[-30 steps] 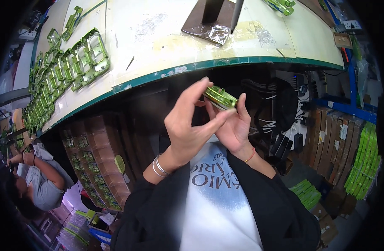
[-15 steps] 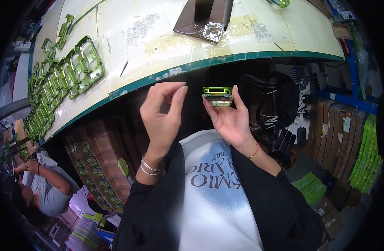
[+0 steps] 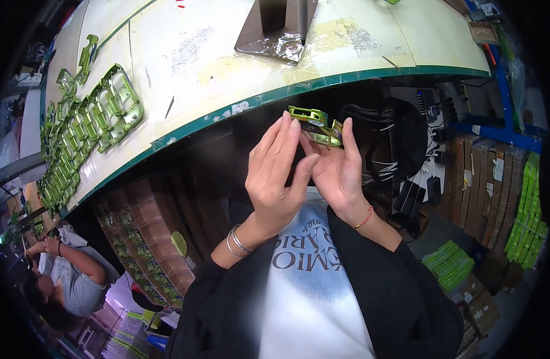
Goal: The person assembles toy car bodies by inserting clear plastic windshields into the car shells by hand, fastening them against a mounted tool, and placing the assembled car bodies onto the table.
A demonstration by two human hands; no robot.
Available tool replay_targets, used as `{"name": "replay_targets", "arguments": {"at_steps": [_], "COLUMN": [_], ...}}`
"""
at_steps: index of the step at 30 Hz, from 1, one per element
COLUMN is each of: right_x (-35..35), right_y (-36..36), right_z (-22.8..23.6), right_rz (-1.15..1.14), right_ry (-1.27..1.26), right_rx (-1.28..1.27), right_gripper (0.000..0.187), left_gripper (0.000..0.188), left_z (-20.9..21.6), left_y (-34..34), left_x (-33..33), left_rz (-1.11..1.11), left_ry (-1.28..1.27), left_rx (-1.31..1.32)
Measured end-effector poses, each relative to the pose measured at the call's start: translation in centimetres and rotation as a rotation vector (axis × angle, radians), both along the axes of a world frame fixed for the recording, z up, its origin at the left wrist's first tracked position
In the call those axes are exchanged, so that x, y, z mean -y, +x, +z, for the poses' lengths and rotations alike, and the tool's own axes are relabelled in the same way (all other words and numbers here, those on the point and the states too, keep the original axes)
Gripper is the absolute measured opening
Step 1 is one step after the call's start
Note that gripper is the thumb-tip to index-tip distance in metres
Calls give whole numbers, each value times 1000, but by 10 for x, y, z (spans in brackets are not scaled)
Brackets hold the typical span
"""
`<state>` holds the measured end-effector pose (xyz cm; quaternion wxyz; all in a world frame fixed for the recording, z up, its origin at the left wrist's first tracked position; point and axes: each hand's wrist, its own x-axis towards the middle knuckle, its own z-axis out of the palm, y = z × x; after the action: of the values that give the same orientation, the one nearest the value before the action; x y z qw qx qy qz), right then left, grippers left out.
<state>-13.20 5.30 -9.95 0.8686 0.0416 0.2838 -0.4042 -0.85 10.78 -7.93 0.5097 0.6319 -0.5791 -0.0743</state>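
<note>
A shiny green plastic frame (image 3: 313, 114) with a dark middle and a clear, pale green lower part is held up in front of the table's edge, tilted down to the right. My right hand (image 3: 339, 173) cradles it from below and from the right, with the thumb upright beside its right end. At the frame's upper left end are the fingertips of my left hand (image 3: 275, 173), touching it. That hand's fingers are stretched out side by side and its thumb stands apart, pointing toward my right palm.
Many similar green frames (image 3: 101, 116) lie in rows on the cream table (image 3: 185, 90) at the left. A brown metal stand (image 3: 269, 45) is taped down there. Below stands a divided cardboard box (image 3: 158, 221) of green parts. Another person (image 3: 77, 269) works at far left; stacked cartons (image 3: 478, 185) stand right.
My left hand has moved right and up to the frame, its pinched fingers now straightened. The frame has tilted from level and risen slightly in my right hand.
</note>
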Motion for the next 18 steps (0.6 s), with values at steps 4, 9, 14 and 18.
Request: {"name": "replay_targets", "arguments": {"at_steps": [4,9,14,18], "right_x": [7,21,40,59], "right_y": [1,0,16,24], "right_z": [14,16,22,35], "right_rz": [-118,-242,-345,-346], "right_ry": [-237,-529,-666,-854], "right_rx": [-245,-502,-615,-618], "right_gripper": [49,30,40,46], "left_gripper": [72,83,87,94], "left_z": [-11,-30,-52,-53], "left_y": [-5,-10,-14,-8], "left_x": [5,18,39,50], "left_rz": [-85,-121,-73,-146], "left_ry": [50,-22,-120,-116], "left_rx": [65,-50,-289,-349]}}
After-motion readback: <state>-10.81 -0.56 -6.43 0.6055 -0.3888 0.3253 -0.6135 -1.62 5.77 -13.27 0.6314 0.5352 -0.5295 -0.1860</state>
